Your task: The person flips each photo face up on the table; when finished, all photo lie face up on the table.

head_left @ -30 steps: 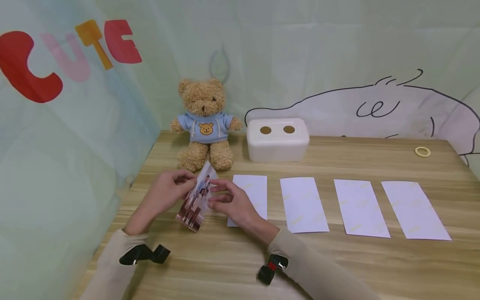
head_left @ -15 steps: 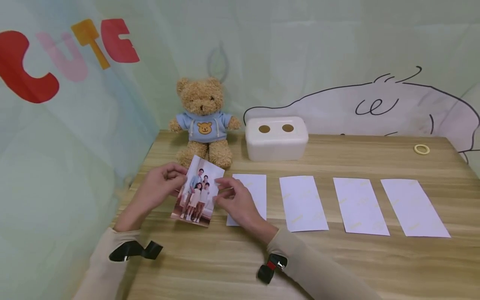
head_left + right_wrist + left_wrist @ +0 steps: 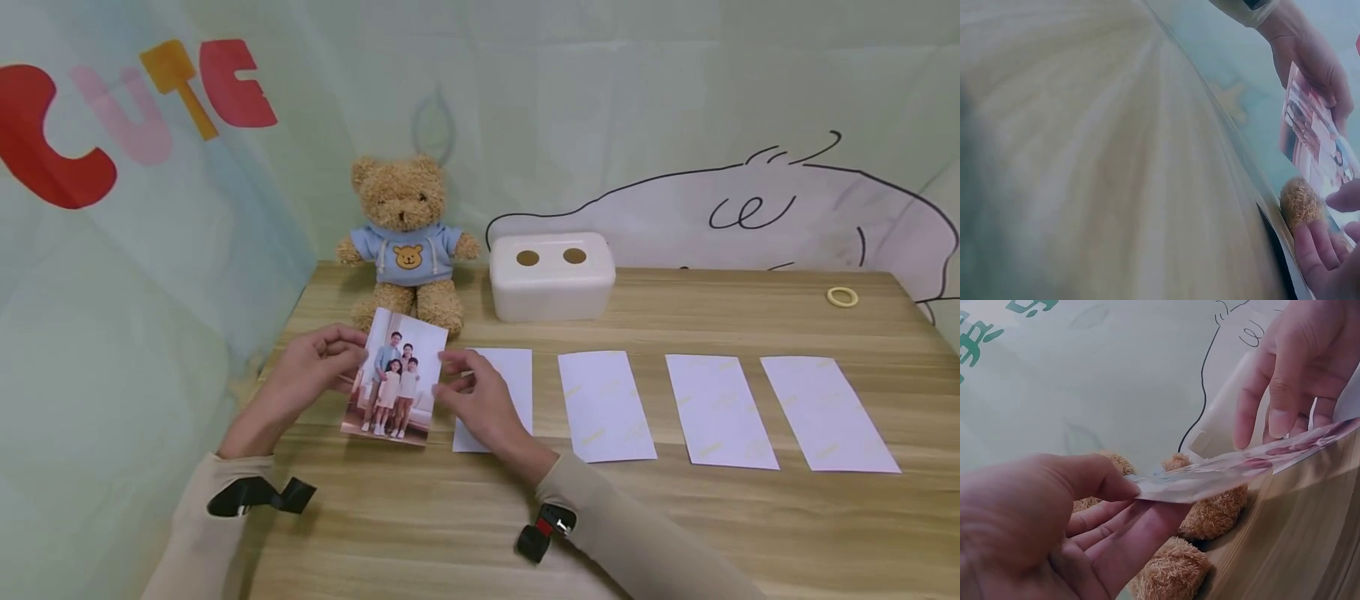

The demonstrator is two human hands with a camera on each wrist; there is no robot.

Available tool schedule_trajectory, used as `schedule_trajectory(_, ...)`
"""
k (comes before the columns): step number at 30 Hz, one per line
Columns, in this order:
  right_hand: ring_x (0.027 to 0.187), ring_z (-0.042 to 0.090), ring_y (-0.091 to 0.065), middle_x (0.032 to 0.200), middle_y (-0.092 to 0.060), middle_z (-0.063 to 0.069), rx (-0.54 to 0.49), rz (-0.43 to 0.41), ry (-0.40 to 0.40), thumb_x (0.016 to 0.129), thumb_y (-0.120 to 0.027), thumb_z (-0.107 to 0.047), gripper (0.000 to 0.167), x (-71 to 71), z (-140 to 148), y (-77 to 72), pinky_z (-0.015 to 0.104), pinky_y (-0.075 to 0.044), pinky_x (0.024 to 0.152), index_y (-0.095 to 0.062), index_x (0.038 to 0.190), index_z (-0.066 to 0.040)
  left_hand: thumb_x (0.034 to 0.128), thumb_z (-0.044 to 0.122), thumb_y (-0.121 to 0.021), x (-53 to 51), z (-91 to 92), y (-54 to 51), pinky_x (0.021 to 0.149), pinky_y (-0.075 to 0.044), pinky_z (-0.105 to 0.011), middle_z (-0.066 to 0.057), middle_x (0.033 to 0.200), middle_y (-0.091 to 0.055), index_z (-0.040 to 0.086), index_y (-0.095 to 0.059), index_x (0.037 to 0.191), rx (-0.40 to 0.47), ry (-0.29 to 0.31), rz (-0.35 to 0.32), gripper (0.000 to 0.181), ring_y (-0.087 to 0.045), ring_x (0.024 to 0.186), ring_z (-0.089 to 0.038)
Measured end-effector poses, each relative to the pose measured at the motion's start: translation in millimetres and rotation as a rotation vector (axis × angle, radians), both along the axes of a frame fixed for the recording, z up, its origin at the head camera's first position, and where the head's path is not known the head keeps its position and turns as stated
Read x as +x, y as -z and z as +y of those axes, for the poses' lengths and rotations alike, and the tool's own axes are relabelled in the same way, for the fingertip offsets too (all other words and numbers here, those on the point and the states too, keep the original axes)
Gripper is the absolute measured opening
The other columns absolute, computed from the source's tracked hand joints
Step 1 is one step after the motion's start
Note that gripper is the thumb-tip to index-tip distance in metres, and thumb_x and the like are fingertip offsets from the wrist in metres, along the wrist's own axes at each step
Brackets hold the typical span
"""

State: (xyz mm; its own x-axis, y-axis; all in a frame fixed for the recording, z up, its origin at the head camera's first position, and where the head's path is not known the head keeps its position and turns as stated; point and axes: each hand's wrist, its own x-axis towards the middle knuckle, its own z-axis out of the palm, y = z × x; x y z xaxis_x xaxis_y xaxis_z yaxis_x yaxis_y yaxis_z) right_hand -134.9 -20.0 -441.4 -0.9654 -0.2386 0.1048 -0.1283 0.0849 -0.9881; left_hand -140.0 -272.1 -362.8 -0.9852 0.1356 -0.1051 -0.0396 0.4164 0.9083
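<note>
While the worktop (image 3: pixel 420 533) carries four white sheets (image 3: pixel 607 408), a teddy bear (image 3: pixel 401 217) sits far left; the left hand (image 3: pixel 311 368), fingers pinching its edge, and the right hand (image 3: pixel 486 402), fingers parted, flank a photo (image 3: pixel 397 375) nearer than the bear, and a ring (image 3: pixel 842 305) lies far right.

A rectangular family photo (image 3: pixel 397 377) of four standing people leans rightward, picture side showing, below left of the head view's centre.

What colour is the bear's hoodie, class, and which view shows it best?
The hoodie is light blue; the head view shows it best.
</note>
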Motion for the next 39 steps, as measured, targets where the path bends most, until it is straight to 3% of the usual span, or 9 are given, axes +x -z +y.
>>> schedule_trajectory(8, 0.092, 0.018, -0.066, 0.113, -0.066, 0.014, -0.011, -0.012, 0.02, 0.09, -0.076, 0.003, 0.042, -1.3, -0.3, -0.7, 0.025, -0.056, 0.075, -0.066, 0.131, -0.002, 0.1041, 0.01, -0.067, -1.4, -0.5, 5.8, 0.076, -0.063, -0.035, -0.022, 0.115, -0.068, -0.012, -0.058, 0.134, 0.008, 0.022, -0.017, 0.038, -0.07, 0.089, -0.015)
schedule_trajectory(15, 0.09, 0.017, -0.065, 0.112, -0.066, 0.015, -0.013, -0.013, 0.023, 0.09, -0.076, 0.005, 0.042, -2.2, 0.0, -2.2, 0.024, -0.055, 0.074, -0.066, 0.13, 0.0, 0.1014, 0.004, -0.07, -3.5, -2.4, 10.5, 0.072, -0.064, -0.038, -0.025, 0.115, -0.066, -0.013, -0.055, 0.133, 0.035, 0.036, -0.004, 0.039, -0.072, 0.082, -0.019)
schedule_trajectory(22, 0.09, 0.017, -0.065, 0.111, -0.067, 0.013, 0.017, -0.011, 0.017, 0.089, -0.077, 0.005, 0.041, -2.7, 1.4, -1.2, 0.025, -0.055, 0.075, -0.067, 0.129, -0.001, 0.0991, 0.005, -0.074, -5.5, -4.7, 15.9, 0.064, -0.063, -0.038, -0.024, 0.112, -0.07, -0.009, -0.057, 0.13, -0.042, 0.045, 0.026, 0.038, -0.071, 0.074, -0.021)
schedule_trajectory(31, 0.089, 0.017, -0.067, 0.11, -0.066, 0.013, 0.079, 0.029, -0.017, 0.088, -0.075, 0.007, 0.042, -3.7, 1.2, -0.1, 0.026, -0.056, 0.078, -0.066, 0.129, 0.002, 0.0986, 0.003, -0.073, -6.0, -6.1, 19.9, 0.064, -0.063, -0.039, -0.022, 0.105, -0.073, -0.009, -0.069, 0.119, -0.161, 0.1, 0.034, 0.024, -0.071, 0.071, -0.026)
schedule_trajectory(39, 0.089, 0.019, -0.067, 0.112, -0.064, 0.015, 0.182, 0.125, -0.061, 0.088, -0.073, 0.01, 0.046, -2.4, 0.2, 1.9, 0.024, -0.056, 0.079, -0.063, 0.132, 0.007, 0.0969, -0.002, -0.072, -9.0, -8.4, 27.1, 0.065, -0.063, -0.038, -0.02, 0.102, -0.072, -0.011, -0.069, 0.118, -0.211, 0.128, 0.029, 0.024, -0.071, 0.073, -0.027)
